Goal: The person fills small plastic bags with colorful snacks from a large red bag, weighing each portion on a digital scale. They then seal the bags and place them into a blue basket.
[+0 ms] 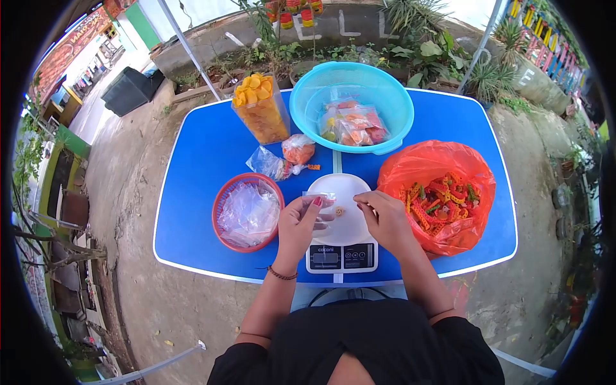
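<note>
My left hand [303, 221] pinches a small clear plastic bag [326, 200] between thumb and fingers, above the left side of a white kitchen scale [346, 234]. Opposite it, my right hand [385, 215] is closed in a pinch over the right of the scale; what its fingertips hold, if anything, is too small to make out. A small brownish piece [339, 210] shows on or just above the scale's plate, between the hands. Left of my left hand stands a red basket [221, 231] of clear plastic bags [250, 215]. By my right hand an open red plastic bag [471, 167] holds orange, red and green crackers [443, 202].
At the back of the blue table [212, 151], a clear container [264, 119] holds yellow chips, beside a light-blue basket [401, 138] with filled packets [359, 125]. A knotted bag of orange contents [298, 151] and a clear bag [268, 163] lie mid-left.
</note>
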A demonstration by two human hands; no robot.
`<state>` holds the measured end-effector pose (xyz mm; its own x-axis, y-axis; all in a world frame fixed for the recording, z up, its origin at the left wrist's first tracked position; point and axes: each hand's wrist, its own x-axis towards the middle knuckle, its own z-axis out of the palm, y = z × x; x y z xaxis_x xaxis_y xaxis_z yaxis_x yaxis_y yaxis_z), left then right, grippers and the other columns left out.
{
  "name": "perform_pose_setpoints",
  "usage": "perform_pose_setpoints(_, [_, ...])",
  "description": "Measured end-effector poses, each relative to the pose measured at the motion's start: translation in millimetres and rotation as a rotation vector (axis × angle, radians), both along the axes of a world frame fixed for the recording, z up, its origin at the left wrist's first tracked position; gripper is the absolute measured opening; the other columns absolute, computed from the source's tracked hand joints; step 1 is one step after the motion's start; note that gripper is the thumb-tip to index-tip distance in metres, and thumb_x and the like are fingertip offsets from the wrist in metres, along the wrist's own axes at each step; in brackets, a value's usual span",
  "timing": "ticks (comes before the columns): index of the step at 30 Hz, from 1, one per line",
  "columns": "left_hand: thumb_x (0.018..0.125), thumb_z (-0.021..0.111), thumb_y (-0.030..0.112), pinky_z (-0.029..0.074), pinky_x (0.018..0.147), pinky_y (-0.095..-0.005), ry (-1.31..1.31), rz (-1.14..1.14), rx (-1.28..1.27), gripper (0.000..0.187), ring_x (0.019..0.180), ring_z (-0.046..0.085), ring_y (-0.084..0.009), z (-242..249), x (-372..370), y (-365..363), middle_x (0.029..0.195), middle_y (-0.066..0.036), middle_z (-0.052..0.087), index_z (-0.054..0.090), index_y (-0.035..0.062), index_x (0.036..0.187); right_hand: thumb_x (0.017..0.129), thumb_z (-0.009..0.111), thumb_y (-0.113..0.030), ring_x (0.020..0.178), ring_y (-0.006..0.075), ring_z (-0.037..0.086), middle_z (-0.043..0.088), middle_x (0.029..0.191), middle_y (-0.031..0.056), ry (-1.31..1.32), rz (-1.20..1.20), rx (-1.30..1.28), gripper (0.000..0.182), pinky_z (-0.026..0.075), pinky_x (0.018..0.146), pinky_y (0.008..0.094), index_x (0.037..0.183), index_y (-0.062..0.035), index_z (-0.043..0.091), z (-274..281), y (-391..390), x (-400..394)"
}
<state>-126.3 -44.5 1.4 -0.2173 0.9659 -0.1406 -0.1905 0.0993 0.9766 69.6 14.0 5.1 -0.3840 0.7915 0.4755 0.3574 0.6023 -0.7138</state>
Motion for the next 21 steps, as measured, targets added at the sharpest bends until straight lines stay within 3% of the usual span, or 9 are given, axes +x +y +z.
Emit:
perform_pose_setpoints(5, [0.104, 0.055, 0.02, 0.057, 0.068, -0.0263, -0.02, -0.207, 0.028, 0.025, 0.085, 0.074, -0.02, 5, 46, 32, 0.11, -0.013, 0.073, 0.066, -0.0008, 0.114, 0.087, 0.062, 0.006, 0.081, 0.0317, 0.07, 0.07, 0.089, 0.0163, -0.009, -0.239, -0.006, 0.013, 0.055, 0.072, 0.0363, 0.097, 0.0013, 0.069, 37, 1, 68])
perform_pose_setpoints(10, [0.105, 0.052, 0.016, 0.058, 0.074, -0.0275, -0.072, -0.427, 0.11, 0.025, 0.088, 0.073, -0.0167, 12, 95, 44, 0.112, -0.012, 0.073, 0.065, -0.0023, 0.117, 0.086, 0.063, 0.009, 0.083, 0.0222, 0.073, 0.072, 0.092, 0.0139, -0.086, -0.485, -0.018, 0.016, 0.056, 0.074, 0.0297, 0.099, 0.0027, 0.071, 34, -2, 130])
perform_pose_setpoints(13, [0.104, 0.053, 0.017, 0.056, 0.081, -0.0264, -0.077, -0.518, 0.15, 0.025, 0.092, 0.07, -0.0133, 3, 116, 53, 0.11, -0.01, 0.072, 0.066, -0.0016, 0.116, 0.084, 0.063, 0.01, 0.082, 0.0253, 0.072, 0.071, 0.089, 0.0145, -0.146, -0.483, -0.049, 0.019, 0.056, 0.074, 0.0323, 0.1, 0.0024, 0.07, 18, -1, 150])
perform_pose_setpoints(16, [0.104, 0.056, 0.02, 0.052, 0.083, -0.025, -0.002, -0.556, 0.156, 0.026, 0.094, 0.068, -0.0111, -3, 131, 55, 0.105, -0.007, 0.073, 0.067, -0.0004, 0.115, 0.079, 0.067, 0.004, 0.091, 0.0304, 0.068, 0.07, 0.096, 0.0126, -0.234, -0.393, -0.168, 0.022, 0.054, 0.083, 0.0383, 0.101, 0.0009, 0.071, 8, 0, 150])
perform_pose_setpoints(18, [0.103, 0.057, 0.019, 0.052, 0.085, -0.0248, 0.031, -0.566, 0.178, 0.026, 0.095, 0.068, -0.0105, -10, 138, 56, 0.104, -0.007, 0.073, 0.067, -0.0009, 0.116, 0.076, 0.069, -0.001, 0.097, 0.0328, 0.063, 0.068, 0.102, 0.011, -0.376, -0.32, -0.061, 0.025, 0.051, 0.088, 0.0421, 0.101, -0.0004, 0.071, 5, -2, 140])
perform_pose_setpoints(21, [0.101, 0.059, 0.015, 0.052, 0.087, -0.0284, 0.029, -0.57, 0.12, 0.022, 0.099, 0.068, -0.0142, -3, 142, 51, 0.108, -0.009, 0.073, 0.069, 0.0, 0.113, 0.072, 0.073, -0.008, 0.104, 0.0332, 0.057, 0.065, 0.111, 0.0073, -0.532, -0.299, -0.103, 0.025, 0.047, 0.093, 0.0456, 0.097, -0.0046, 0.073, -3, -2, 144])
